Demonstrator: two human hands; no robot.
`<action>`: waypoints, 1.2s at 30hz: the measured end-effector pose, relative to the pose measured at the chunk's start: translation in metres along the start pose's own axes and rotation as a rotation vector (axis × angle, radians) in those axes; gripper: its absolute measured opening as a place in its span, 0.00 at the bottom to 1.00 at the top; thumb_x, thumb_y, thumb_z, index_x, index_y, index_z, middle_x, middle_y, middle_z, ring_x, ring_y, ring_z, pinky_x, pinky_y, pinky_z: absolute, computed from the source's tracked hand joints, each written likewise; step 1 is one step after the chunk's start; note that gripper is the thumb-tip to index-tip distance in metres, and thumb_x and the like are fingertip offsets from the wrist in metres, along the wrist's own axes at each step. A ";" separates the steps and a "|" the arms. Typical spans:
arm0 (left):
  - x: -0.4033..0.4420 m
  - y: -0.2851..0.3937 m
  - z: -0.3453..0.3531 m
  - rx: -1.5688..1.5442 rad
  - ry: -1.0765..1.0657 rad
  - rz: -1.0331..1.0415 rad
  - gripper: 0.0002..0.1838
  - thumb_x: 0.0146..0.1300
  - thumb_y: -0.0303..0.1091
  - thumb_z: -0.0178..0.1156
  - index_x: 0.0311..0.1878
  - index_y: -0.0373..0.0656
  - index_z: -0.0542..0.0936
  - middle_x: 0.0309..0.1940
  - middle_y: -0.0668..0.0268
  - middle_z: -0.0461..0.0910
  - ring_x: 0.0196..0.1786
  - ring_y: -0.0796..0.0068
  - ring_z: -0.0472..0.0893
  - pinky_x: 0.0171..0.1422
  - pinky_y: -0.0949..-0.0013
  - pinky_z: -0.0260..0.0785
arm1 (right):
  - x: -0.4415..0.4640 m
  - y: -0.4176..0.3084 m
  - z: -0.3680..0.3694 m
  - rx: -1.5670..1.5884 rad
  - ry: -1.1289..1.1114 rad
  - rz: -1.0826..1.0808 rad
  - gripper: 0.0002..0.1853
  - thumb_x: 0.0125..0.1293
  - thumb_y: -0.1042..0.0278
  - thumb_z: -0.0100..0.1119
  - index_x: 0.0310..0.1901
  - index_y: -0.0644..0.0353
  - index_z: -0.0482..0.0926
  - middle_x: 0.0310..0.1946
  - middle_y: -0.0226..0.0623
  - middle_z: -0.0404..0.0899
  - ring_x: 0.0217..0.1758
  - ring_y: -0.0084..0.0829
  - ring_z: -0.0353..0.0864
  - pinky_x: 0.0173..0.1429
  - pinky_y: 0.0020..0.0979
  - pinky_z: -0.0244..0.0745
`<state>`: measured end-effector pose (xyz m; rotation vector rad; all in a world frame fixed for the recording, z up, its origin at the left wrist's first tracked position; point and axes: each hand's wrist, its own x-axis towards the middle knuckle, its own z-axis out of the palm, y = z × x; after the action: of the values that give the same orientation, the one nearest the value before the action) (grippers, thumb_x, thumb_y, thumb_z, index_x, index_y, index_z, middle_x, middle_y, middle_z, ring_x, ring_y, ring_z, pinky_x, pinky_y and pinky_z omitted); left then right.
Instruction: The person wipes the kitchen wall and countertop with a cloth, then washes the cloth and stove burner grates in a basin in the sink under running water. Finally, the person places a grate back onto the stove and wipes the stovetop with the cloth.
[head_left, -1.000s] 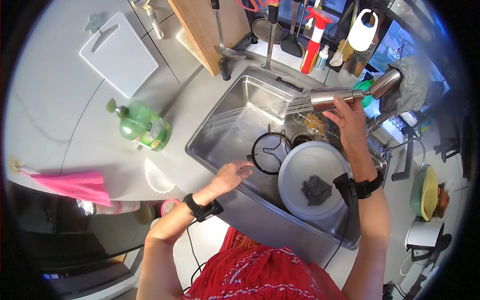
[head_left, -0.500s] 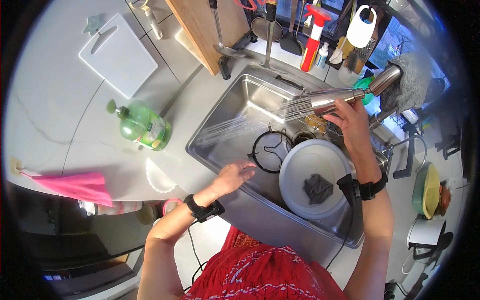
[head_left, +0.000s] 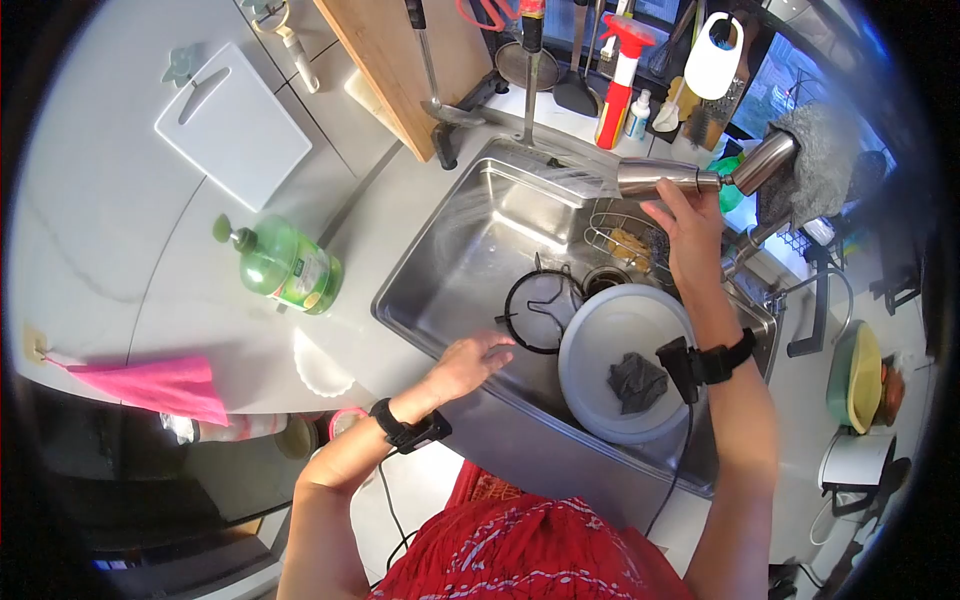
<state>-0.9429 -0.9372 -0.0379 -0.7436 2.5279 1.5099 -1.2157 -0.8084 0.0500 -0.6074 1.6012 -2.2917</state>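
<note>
My right fingers (head_left: 688, 212) pinch the shiny metal faucet head (head_left: 660, 178), held above the sink's (head_left: 450, 262) far edge; spray fans leftward. Left fingers (head_left: 472, 362), loosely spread, hover by the near rim. Open basin lies left of the black ring stand (head_left: 541, 311); the pale basin (head_left: 628, 360) crowds the right.

Pink cloth (head_left: 160, 381), green bottle (head_left: 290, 266), red garment (head_left: 530, 555) (white squiggly lines across it), grey rag (head_left: 637, 383).
</note>
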 end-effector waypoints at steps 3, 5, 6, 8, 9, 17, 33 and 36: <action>0.000 -0.003 -0.001 -0.003 -0.004 0.024 0.16 0.61 0.39 0.56 0.50 0.44 0.76 0.49 0.58 0.77 0.50 0.58 0.77 0.54 0.64 0.68 | 0.004 0.006 0.001 -0.015 0.060 -0.062 0.19 0.57 0.70 0.60 0.50 0.59 0.67 0.43 0.32 0.73 0.45 0.24 0.74 0.48 0.29 0.75; -0.001 -0.003 -0.002 -0.013 -0.014 0.002 0.16 0.61 0.39 0.56 0.50 0.44 0.76 0.49 0.58 0.77 0.49 0.59 0.77 0.53 0.64 0.68 | 0.003 0.006 0.001 -0.042 0.085 -0.066 0.19 0.57 0.70 0.61 0.49 0.59 0.67 0.43 0.33 0.73 0.45 0.24 0.74 0.48 0.29 0.75; -0.001 -0.003 -0.002 -0.019 -0.019 -0.008 0.16 0.61 0.39 0.56 0.51 0.44 0.76 0.49 0.59 0.77 0.49 0.60 0.78 0.53 0.65 0.69 | 0.003 0.007 0.000 -0.054 0.083 -0.079 0.19 0.57 0.70 0.61 0.49 0.60 0.67 0.43 0.33 0.73 0.45 0.24 0.74 0.47 0.29 0.75; 0.000 -0.005 -0.003 -0.017 -0.022 -0.011 0.16 0.61 0.39 0.56 0.51 0.45 0.76 0.49 0.59 0.76 0.48 0.60 0.78 0.53 0.65 0.69 | 0.005 0.009 -0.003 -0.081 0.083 -0.107 0.19 0.57 0.70 0.61 0.49 0.60 0.67 0.43 0.33 0.73 0.45 0.25 0.74 0.47 0.28 0.74; 0.000 -0.006 -0.002 -0.016 -0.024 -0.012 0.16 0.61 0.39 0.56 0.51 0.45 0.76 0.49 0.59 0.76 0.47 0.61 0.78 0.53 0.65 0.69 | 0.006 0.010 -0.004 -0.078 0.089 -0.117 0.19 0.57 0.70 0.61 0.49 0.61 0.67 0.43 0.34 0.73 0.44 0.24 0.74 0.47 0.28 0.74; 0.000 -0.001 -0.003 0.003 -0.043 -0.004 0.16 0.61 0.40 0.55 0.51 0.44 0.76 0.49 0.59 0.76 0.47 0.61 0.78 0.53 0.65 0.69 | 0.009 0.015 -0.003 -0.116 0.138 -0.191 0.19 0.56 0.68 0.62 0.47 0.64 0.68 0.41 0.35 0.74 0.42 0.24 0.74 0.44 0.25 0.74; 0.000 0.003 0.001 0.046 -0.058 0.017 0.16 0.61 0.40 0.55 0.51 0.45 0.76 0.47 0.58 0.77 0.47 0.62 0.78 0.52 0.65 0.68 | -0.002 0.002 -0.009 -0.126 0.037 -0.079 0.20 0.56 0.67 0.63 0.47 0.63 0.69 0.40 0.34 0.75 0.43 0.24 0.75 0.42 0.26 0.74; 0.003 -0.006 0.007 0.046 -0.017 0.080 0.16 0.61 0.39 0.57 0.51 0.44 0.75 0.41 0.62 0.78 0.39 0.71 0.78 0.46 0.69 0.70 | 0.009 0.015 -0.034 -0.384 0.093 -0.219 0.20 0.56 0.64 0.63 0.46 0.64 0.69 0.38 0.36 0.77 0.42 0.27 0.76 0.41 0.30 0.73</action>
<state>-0.9436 -0.9351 -0.0473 -0.6273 2.5993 1.4694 -1.2399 -0.7900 0.0270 -0.8086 2.1410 -2.1970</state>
